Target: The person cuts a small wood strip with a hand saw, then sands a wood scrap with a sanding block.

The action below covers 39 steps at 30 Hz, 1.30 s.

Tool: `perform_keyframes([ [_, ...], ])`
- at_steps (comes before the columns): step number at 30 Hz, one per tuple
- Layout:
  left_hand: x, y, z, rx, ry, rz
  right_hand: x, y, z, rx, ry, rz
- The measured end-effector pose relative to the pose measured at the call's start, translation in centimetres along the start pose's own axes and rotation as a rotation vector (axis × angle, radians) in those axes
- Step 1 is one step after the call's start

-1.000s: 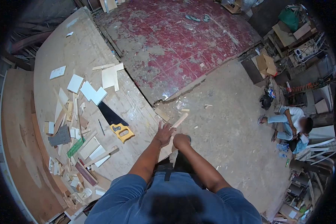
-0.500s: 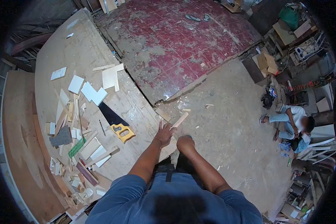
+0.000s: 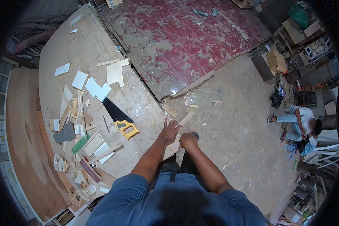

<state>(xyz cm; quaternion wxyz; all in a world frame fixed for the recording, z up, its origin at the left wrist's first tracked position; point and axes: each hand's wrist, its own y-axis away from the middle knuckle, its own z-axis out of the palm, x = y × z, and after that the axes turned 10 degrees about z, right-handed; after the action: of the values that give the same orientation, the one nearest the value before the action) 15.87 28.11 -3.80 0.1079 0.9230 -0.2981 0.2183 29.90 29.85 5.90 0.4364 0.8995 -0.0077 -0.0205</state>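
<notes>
My left hand (image 3: 170, 132) rests at the edge of the wooden worktable (image 3: 139, 150), fingers spread and bearing on a pale wooden strip (image 3: 185, 118). The strip's far end juts past the table edge over the floor. Close beside it, my right hand (image 3: 188, 140) is closed in a fist near the strip's near end; a small dark shape shows past the knuckles, and I cannot tell what the fist holds. A handsaw (image 3: 118, 118) with a yellow handle lies on the table to the left. A short wooden block (image 3: 169, 110) sits just beyond my left fingers.
White board pieces (image 3: 98, 89), a pencil (image 3: 106, 123), a green strip (image 3: 80, 144) and many wood offcuts cover the table's left side. A seated person (image 3: 303, 126) is at the right. Wood scraps (image 3: 193, 106) lie on the concrete floor; sandals (image 3: 206, 12) lie on red tiles.
The whole view has shifted slightly. My right fist has moved up a little along the table edge, while my left hand stays on the wooden strip.
</notes>
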Motion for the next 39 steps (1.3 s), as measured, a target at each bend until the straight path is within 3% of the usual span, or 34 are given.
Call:
perform_keyframes([
  [10, -0.9, -0.1, 0.9, -0.024, 0.002, 0.002, 3.5, 7.8, -2.3, 0.022, -0.107, 0.097],
  [14, -0.6, 0.1, 0.8, -0.038, 0.002, 0.010, 2.7, 2.1, 0.8, -0.020, -0.031, -0.003],
  [19, -0.8, 0.0, 1.0, 0.015, 0.002, 0.023, 1.2, -1.3, 1.7, 0.089, -0.140, -0.005],
  [25, -0.6, 0.0, 0.7, 0.002, -0.009, 0.008, 4.3, 6.5, -1.7, 0.045, -0.174, 0.069],
  [31, -0.6, 0.0, 0.6, 0.002, 0.008, 0.020, 1.4, -2.9, 3.6, 0.097, -0.150, -0.013],
  [34, -1.0, 0.0, 1.4, 0.057, -0.018, 0.048, 0.3, -3.9, 3.2, 0.151, -0.183, -0.016],
  [39, -0.8, -0.1, 0.9, 0.022, -0.023, 0.043, 3.5, 4.8, -0.9, 0.037, -0.133, 0.043],
])
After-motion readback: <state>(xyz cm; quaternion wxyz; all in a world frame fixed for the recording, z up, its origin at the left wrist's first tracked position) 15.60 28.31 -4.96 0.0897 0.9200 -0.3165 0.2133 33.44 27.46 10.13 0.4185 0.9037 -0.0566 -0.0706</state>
